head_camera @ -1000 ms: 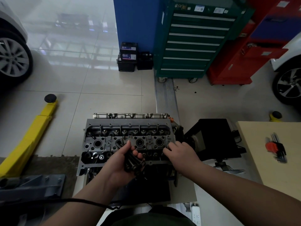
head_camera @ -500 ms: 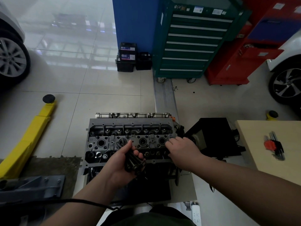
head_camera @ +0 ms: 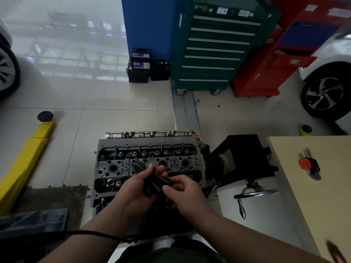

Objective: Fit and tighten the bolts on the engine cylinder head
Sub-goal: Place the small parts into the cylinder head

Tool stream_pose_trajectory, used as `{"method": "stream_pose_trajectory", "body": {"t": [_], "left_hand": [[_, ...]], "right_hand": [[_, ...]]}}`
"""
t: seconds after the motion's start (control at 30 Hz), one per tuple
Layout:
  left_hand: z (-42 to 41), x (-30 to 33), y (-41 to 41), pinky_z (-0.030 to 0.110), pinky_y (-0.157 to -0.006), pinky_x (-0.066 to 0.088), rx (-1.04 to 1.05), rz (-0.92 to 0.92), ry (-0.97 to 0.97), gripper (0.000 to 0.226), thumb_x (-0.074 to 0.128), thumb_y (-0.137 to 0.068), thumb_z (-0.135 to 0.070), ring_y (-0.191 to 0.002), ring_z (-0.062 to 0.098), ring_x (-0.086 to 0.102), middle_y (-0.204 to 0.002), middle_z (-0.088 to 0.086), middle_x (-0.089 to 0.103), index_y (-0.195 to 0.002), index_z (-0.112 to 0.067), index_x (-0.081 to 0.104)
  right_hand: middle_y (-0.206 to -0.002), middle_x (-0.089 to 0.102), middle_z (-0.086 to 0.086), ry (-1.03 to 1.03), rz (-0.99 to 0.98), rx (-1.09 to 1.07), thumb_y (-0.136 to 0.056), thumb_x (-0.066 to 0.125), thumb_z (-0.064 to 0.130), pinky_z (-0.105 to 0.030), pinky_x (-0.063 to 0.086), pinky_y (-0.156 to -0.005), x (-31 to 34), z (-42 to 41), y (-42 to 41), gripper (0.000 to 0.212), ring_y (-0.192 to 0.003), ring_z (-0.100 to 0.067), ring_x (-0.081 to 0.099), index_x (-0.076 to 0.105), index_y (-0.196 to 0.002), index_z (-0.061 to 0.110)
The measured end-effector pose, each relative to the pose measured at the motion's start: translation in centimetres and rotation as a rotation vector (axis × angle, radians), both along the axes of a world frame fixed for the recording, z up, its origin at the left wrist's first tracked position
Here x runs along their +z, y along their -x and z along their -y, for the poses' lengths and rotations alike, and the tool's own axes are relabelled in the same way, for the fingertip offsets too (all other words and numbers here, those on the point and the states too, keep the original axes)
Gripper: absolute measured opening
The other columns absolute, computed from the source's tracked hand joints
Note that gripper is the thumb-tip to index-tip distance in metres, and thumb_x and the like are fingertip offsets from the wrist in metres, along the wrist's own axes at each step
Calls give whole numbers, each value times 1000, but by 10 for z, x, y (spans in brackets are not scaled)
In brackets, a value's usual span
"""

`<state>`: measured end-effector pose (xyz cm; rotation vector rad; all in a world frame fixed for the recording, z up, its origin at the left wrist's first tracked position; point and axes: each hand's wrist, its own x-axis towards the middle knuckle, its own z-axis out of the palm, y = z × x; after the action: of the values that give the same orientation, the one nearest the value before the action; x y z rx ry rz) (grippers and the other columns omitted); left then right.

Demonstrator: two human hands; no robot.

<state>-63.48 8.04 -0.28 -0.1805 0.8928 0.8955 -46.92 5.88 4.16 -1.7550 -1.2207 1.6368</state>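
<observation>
L hand [head_camera: 135, 188] grip clamped round bundle of dark bolts [head_camera: 152, 180], R hand [head_camera: 185, 194] fingertips pinching one bolt at bundle's near end, both over near edge of cylinder head [head_camera: 117, 164] on stand; hex keys [head_camera: 309, 165] on desk [head_camera: 313, 202], R.

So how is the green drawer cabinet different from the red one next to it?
The green cabinet has a stack of long drawers with silver handles; the red cabinet shows flat doors instead. The green one stands closer to the blue panel; the red one stands nearer the white car. Both stand on the tiled floor.
</observation>
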Motion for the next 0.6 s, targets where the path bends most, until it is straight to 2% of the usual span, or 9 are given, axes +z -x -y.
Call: {"method": "stream_pose_trajectory", "body": {"t": [0.07, 0.17, 0.3, 0.37, 0.47, 0.53, 0.6], "left_hand": [[-1, -1, -3, 40, -70, 65, -18, -4, -28, 34, 70, -89, -27, -90, 24, 78, -102, 12, 76, -111, -2, 77], [-4, -5, -6, 40, -78, 63, -43, 18, -64, 28, 71, -92, -30, -97, 26, 76, -103, 13, 75, -103, -6, 80], [-7, -4, -5, 42, -81, 63, -69, 28, -106, 25, 68, -95, -30, -99, 27, 77, -107, 9, 78, -96, -10, 83], [-7, -1, -4, 43, -80, 64, -62, -11, -65, 26, 72, -90, -26, -97, 25, 78, -114, 8, 78, -107, -9, 80], [-6, -1, -3, 42, -71, 65, -5, -30, 9, 28, 74, -87, -17, -79, 19, 78, -112, 5, 79, -114, -8, 72], [-6, 0, -1, 44, -68, 65, 23, -1, 44, 23, 68, -93, -12, -77, 22, 79, -114, 9, 79, -116, -8, 68], [-6, -1, 3, 46, -66, 64, 40, 24, 75, 22, 58, -100, -8, -81, 27, 79, -116, 13, 77, -121, -6, 63]], "right_hand": [[-93, 76, -2, -19, 41, -38, -90, 77, 30, -36, 58, -75, -2, -3, 0, 17, -85, -18, 74, 67, -103, 23], [-93, 77, -3, -45, 20, -113, -91, 77, 27, -39, 61, -78, -2, -7, 0, 13, -86, -18, 74, 69, -101, 23], [-89, 78, 2, -150, -13, -187, -92, 77, 27, -32, 61, -74, 1, -10, -3, 5, -83, -13, 74, 73, -95, 25], [-86, 78, 3, -227, -4, -230, -93, 75, 27, -28, 60, -69, 5, -17, -8, 3, -78, -11, 74, 73, -95, 26], [-85, 76, 2, -316, 13, -294, -95, 73, 25, -28, 60, -64, 9, -37, -19, 3, -74, -11, 72, 73, -96, 27], [-83, 75, 4, -422, 141, -284, -94, 75, 27, -27, 59, -71, 6, -54, -28, 6, -77, -8, 71, 73, -98, 30], [-87, 73, 12, -545, 320, -198, -92, 76, 29, -16, 53, -76, 3, -72, -34, 14, -81, 0, 68, 76, -106, 28]]}}
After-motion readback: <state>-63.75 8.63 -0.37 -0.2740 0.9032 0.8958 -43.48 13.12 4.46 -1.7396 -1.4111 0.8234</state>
